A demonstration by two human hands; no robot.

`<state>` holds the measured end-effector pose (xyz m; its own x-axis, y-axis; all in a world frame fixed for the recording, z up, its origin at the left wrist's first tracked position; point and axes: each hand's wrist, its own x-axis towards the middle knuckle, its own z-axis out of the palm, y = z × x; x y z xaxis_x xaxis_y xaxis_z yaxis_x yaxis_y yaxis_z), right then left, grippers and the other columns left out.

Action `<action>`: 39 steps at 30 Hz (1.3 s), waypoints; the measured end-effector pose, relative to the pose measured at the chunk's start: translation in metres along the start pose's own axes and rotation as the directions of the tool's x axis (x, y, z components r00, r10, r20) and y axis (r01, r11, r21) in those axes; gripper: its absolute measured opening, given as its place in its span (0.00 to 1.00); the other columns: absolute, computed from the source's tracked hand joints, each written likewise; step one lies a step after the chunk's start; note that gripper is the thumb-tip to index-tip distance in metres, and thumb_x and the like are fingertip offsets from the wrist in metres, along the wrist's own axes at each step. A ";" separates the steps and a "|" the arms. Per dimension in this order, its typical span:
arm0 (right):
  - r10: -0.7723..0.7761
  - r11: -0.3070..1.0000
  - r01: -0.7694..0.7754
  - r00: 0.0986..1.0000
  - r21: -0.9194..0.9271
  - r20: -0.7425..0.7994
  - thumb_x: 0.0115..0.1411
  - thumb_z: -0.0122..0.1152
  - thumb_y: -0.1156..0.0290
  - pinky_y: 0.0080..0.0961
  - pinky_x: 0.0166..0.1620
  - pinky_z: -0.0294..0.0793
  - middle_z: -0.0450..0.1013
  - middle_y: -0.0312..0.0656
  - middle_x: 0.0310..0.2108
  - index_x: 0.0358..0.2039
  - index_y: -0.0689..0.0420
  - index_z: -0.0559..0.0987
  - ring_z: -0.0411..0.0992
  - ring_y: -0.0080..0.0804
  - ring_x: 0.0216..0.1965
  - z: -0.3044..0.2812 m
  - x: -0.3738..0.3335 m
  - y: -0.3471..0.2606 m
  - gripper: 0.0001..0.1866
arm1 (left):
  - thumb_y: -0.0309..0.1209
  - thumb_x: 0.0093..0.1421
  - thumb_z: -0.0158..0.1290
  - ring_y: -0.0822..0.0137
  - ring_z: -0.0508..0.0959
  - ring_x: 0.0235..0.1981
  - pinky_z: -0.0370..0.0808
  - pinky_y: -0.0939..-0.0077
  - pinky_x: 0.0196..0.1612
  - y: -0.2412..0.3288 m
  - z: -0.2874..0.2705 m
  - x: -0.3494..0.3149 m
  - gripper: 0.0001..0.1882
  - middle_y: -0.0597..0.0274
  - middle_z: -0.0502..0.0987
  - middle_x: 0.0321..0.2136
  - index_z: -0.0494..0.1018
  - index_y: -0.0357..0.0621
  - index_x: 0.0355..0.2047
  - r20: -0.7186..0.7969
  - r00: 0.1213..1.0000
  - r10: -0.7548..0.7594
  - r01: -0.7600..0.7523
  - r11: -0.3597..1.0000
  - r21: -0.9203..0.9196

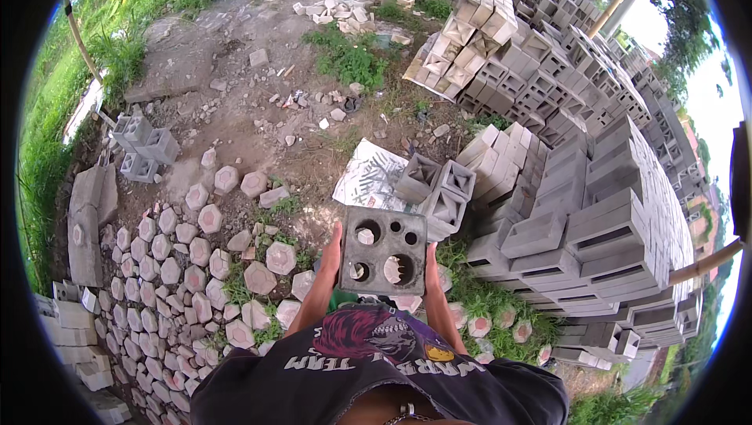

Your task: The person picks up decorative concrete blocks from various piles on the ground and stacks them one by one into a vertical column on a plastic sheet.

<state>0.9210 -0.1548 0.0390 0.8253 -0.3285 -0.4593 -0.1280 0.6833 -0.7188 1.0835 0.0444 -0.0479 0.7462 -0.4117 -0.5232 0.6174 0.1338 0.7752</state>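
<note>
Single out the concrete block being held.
The square, five-holed grey block, gripped between the left hand and the right hand; the other concrete blocks sit in stacks or groups, untouched.

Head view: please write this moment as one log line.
block: held; left hand: block's left side; right hand: block's right side; white sheet: on ground beyond

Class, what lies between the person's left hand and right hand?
In the head view, a grey block with round holes lies between the left hand and the right hand.
</note>
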 end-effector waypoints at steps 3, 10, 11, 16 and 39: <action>-0.078 0.996 0.079 0.996 0.030 -0.032 0.63 0.34 0.35 0.32 0.56 0.68 0.68 0.45 0.54 0.60 0.60 0.63 0.69 0.36 0.52 0.040 0.031 -0.015 0.41 | 0.70 0.55 0.41 0.59 0.67 0.55 0.61 0.69 0.59 0.037 -0.009 0.050 0.52 0.45 0.68 0.55 0.64 0.28 0.57 -0.010 0.999 -0.049 0.050 0.991 0.123; -0.104 0.993 0.113 0.980 0.044 -0.169 0.63 0.37 0.36 0.32 0.49 0.73 0.71 0.43 0.50 0.58 0.56 0.67 0.73 0.34 0.46 0.030 0.106 0.000 0.38 | 0.63 0.62 0.37 0.62 0.70 0.53 0.67 0.66 0.56 0.130 0.024 0.072 0.40 0.55 0.69 0.54 0.62 0.41 0.59 0.268 0.960 -0.087 0.135 0.976 -0.169; -0.084 0.995 0.092 0.978 0.032 -0.189 0.64 0.38 0.37 0.31 0.48 0.73 0.72 0.42 0.49 0.57 0.57 0.67 0.73 0.33 0.45 0.039 0.112 -0.004 0.37 | 0.63 0.62 0.37 0.62 0.70 0.53 0.67 0.66 0.56 0.119 0.009 0.097 0.40 0.55 0.69 0.54 0.62 0.41 0.59 0.268 0.957 -0.108 0.151 0.977 -0.147; 0.104 0.988 -0.077 0.973 0.136 -0.204 0.64 0.42 0.41 0.29 0.54 0.67 0.69 0.44 0.53 0.59 0.62 0.65 0.69 0.32 0.51 0.080 0.136 -0.041 0.37 | 0.63 0.63 0.34 0.64 0.58 0.63 0.50 0.74 0.65 0.125 0.000 0.150 0.45 0.54 0.56 0.64 0.51 0.33 0.64 0.088 0.996 -0.017 0.009 0.996 0.093; 0.004 0.999 0.002 0.991 0.042 -0.136 0.53 0.59 0.39 0.30 0.53 0.69 0.71 0.51 0.50 0.53 0.72 0.69 0.71 0.36 0.49 -0.035 0.475 -0.260 0.45 | 0.62 0.63 0.36 0.57 0.65 0.58 0.61 0.63 0.61 0.252 0.271 0.469 0.42 0.53 0.61 0.60 0.56 0.38 0.63 0.407 0.908 -0.102 0.132 0.990 -0.047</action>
<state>1.3272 -0.5115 -0.0106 0.7421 -0.4118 -0.5289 -0.1030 0.7096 -0.6970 1.5220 -0.3595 -0.0018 0.5134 -0.7540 -0.4099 0.7213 0.1203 0.6821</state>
